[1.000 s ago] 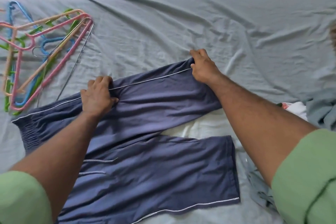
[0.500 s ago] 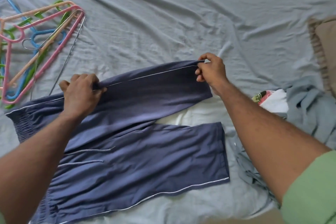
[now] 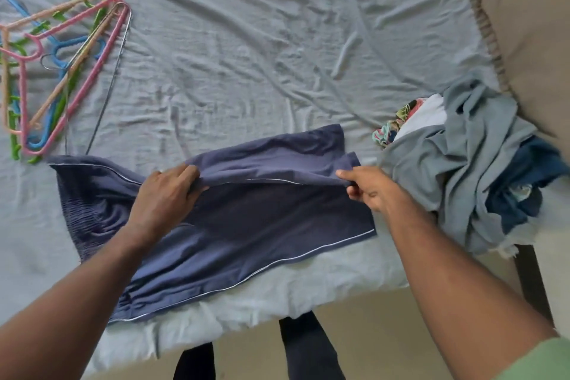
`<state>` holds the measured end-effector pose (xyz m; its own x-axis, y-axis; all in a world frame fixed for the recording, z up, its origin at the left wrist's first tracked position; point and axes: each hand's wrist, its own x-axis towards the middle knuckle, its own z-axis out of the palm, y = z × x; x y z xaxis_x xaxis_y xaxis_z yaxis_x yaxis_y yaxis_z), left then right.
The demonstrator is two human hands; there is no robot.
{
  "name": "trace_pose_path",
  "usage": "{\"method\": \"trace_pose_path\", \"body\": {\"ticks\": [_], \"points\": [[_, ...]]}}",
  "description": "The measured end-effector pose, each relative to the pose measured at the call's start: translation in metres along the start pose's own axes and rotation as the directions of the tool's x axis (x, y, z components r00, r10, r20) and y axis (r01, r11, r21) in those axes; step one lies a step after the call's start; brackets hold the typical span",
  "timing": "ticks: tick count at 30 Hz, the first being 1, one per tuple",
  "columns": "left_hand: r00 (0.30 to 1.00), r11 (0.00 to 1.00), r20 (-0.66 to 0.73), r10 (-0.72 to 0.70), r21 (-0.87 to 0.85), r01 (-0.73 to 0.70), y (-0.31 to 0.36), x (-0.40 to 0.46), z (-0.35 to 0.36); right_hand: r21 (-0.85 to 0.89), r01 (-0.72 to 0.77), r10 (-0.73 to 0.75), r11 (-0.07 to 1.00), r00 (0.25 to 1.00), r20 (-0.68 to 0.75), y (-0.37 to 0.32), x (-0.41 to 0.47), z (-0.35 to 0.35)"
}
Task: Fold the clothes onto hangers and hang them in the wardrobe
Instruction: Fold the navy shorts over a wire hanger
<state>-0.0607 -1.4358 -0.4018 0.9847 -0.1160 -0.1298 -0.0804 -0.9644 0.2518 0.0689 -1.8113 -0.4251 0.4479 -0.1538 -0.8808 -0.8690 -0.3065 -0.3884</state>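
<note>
Navy pants [image 3: 253,225] are lying across the near edge of the bed [image 3: 246,55], and we're folding one leg over the other. We're pinching the folded edge with both hands: left hand [image 3: 166,191] gripping it near the middle, right hand [image 3: 367,188] clamping the cuff end. Hangers [image 3: 58,71] are sitting in a tangle at the far left, and we're seeing a clothes pile [image 3: 468,163] just right of the pants.
</note>
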Motion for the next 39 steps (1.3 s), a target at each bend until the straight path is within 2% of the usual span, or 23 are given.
{"method": "trace_pose_path", "body": {"ticks": [3,6,8,10,12,15,17,20,23,26,30,32,34,36,39], "points": [[0.998,0.999,0.049,0.033,0.032,-0.035,0.008,-0.019,0.009,0.118,0.041,-0.04,0.992,0.999,-0.01,0.022,-0.006,0.001],[0.999,0.999,0.023,-0.027,0.024,0.027,0.018,-0.033,0.012,0.297,0.174,-0.164,0.939,0.985,-0.057,0.033,-0.013,0.005],[0.999,0.999,-0.05,-0.016,0.042,0.019,0.025,-0.04,0.012,0.369,0.282,-0.244,0.886,0.959,-0.147,0.035,-0.02,0.002],[0.995,0.997,-0.089,0.053,0.058,-0.048,0.035,-0.049,0.015,0.412,0.364,-0.275,0.835,0.926,-0.26,0.043,-0.027,-0.008],[0.985,0.985,-0.064,0.163,0.069,-0.158,0.045,-0.061,0.025,0.31,0.383,-0.262,0.87,0.893,-0.367,0.064,-0.03,-0.02],[0.962,0.96,0.101,0.254,0.097,-0.264,0.058,-0.076,0.051,-0.054,0.226,-0.227,0.973,0.869,-0.439,0.111,-0.023,-0.034],[0.946,0.963,0.225,0.232,0.086,-0.257,0.065,-0.081,0.068,-0.172,0.149,-0.209,0.974,0.883,-0.419,0.131,-0.01,-0.038],[0.939,0.979,0.306,0.16,0.072,-0.191,0.068,-0.085,0.078,-0.199,0.136,-0.208,0.971,0.89,-0.406,0.14,0.004,-0.041],[0.936,0.985,0.331,0.117,0.078,-0.151,0.07,-0.092,0.082,-0.305,0.118,-0.241,0.945,0.881,-0.407,0.144,0.013,-0.044],[0.936,0.985,0.326,0.133,0.063,-0.162,0.077,-0.098,0.083,-0.427,0.129,-0.318,0.895,0.855,-0.409,0.144,0.002,-0.047],[0.922,0.987,0.373,0.106,0.071,-0.142,0.081,-0.11,0.09,-0.442,0.119,-0.337,0.889,0.824,-0.455,0.145,-0.004,-0.044],[0.893,0.99,0.444,0.071,0.079,-0.118,0.081,-0.114,0.092,-0.504,0.097,-0.353,0.858,0.825,-0.441,0.142,-0.009,-0.04],[0.854,0.994,0.517,0.064,0.038,-0.098,0.079,-0.116,0.095,-0.604,0.076,-0.402,0.793,0.811,-0.426,0.14,-0.016,-0.035],[0.842,0.998,0.536,0.061,-0.056,-0.037,0.077,-0.116,0.091,-0.667,0.107,-0.491,0.737,0.763,-0.421,0.139,-0.025,-0.026],[0.913,0.974,0.406,0.037,-0.221,0.059,0.071,-0.115,0.08,-0.72,0.236,-0.633,0.653,0.692,-0.347,0.132,-0.034,-0.004]]}}
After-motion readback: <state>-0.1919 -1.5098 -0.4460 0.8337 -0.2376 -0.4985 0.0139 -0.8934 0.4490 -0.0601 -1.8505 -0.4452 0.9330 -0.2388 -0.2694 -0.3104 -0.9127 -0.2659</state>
